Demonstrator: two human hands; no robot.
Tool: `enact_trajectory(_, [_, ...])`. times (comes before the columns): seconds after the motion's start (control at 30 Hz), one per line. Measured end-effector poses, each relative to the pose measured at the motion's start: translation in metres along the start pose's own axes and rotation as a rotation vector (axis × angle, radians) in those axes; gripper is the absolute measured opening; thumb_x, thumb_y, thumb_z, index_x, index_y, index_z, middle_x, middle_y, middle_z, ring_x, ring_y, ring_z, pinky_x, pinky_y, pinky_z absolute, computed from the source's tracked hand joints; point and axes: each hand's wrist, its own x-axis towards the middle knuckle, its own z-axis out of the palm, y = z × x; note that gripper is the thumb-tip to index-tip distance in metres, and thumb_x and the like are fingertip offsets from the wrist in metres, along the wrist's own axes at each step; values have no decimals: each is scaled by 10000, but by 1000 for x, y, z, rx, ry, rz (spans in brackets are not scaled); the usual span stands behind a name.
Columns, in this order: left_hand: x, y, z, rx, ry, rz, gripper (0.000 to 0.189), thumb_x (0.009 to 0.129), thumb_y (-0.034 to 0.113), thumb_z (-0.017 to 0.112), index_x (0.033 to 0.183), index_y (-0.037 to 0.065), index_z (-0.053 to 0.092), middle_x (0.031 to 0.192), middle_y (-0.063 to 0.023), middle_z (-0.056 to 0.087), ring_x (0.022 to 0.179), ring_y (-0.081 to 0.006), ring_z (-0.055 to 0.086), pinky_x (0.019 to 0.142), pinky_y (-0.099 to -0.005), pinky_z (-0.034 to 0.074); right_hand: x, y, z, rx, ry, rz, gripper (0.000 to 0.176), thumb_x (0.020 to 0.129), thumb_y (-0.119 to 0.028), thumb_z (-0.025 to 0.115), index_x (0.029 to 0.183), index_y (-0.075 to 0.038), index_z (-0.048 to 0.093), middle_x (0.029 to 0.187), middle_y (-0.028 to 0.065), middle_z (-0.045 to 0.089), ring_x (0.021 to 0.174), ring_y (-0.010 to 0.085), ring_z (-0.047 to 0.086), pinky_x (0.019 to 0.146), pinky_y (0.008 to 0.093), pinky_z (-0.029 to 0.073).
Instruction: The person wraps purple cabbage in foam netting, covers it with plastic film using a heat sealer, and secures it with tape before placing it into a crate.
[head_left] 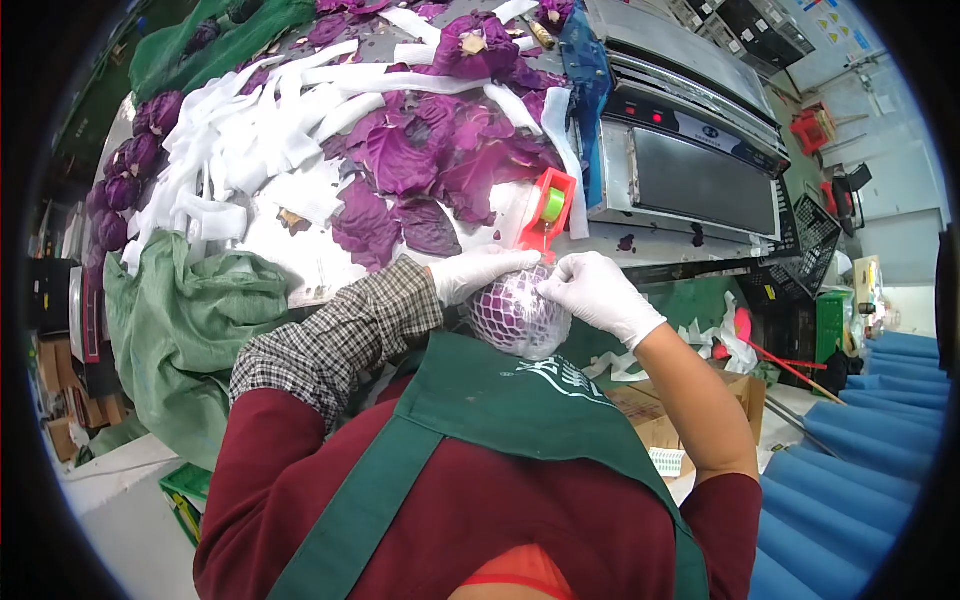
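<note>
A round red cabbage (520,315) in a white foam net is held close against the apron. My left hand (482,272), in a white glove, lies along its upper left side with the fingers reaching over the top. My right hand (600,295), also gloved, has its thumb and fingers pinched together at the cabbage's upper right; what lies between the fingertips is hidden. Just beyond the cabbage stands a red tape dispenser (562,182) with a green roll (553,205) in it, its front end close to both hands' fingertips.
Loose purple cabbage leaves (405,150) and a heap of white foam nets (235,135) cover the table. Several whole cabbages (128,170) line its left edge. A green mesh sack (190,340) hangs at left. A wrapping machine (700,180) stands at right, near black crates (815,245).
</note>
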Motion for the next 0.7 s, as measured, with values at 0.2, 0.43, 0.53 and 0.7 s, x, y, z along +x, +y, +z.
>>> enact_trajectory(0.2, [-2, 0, -3, 9, -41, 21, 395, 894, 290, 534, 1175, 13, 534, 1106, -80, 595, 992, -125, 562, 873, -254, 443, -9, -19, -19, -433, -60, 144, 669, 683, -674, 547, 820, -27, 654, 818, 168, 646, 825, 291, 618, 756, 358, 472])
enact_trajectory(0.43, [-2, 2, -8, 103, -55, 11, 379, 899, 277, 522, 1153, -2, 553, 1095, -86, 599, 981, -124, 558, 869, -245, 430, 41, 76, 44, 729, 213, 40, 352, 811, -190, 636, 1108, -22, 548, 966, 55, 603, 777, 109, 540, 717, 240, 448])
enact_trajectory(0.53, [-2, 1, -14, 124, -57, -25, 389, 881, 272, 557, 1153, -6, 551, 1066, -71, 603, 957, -108, 555, 864, -244, 426, 59, 89, 73, 736, 286, -168, 364, 765, 4, 607, 1122, -18, 544, 1049, 61, 551, 823, 107, 540, 732, 238, 452])
enact_trajectory(0.7, [0, -5, -21, 185, -62, -20, 431, 853, 250, 604, 1189, -4, 514, 1072, -60, 590, 977, -105, 541, 876, -248, 420, 62, 90, 79, 596, 353, -317, 314, 771, 40, 576, 1074, -43, 582, 961, 55, 513, 860, 113, 532, 750, 229, 450])
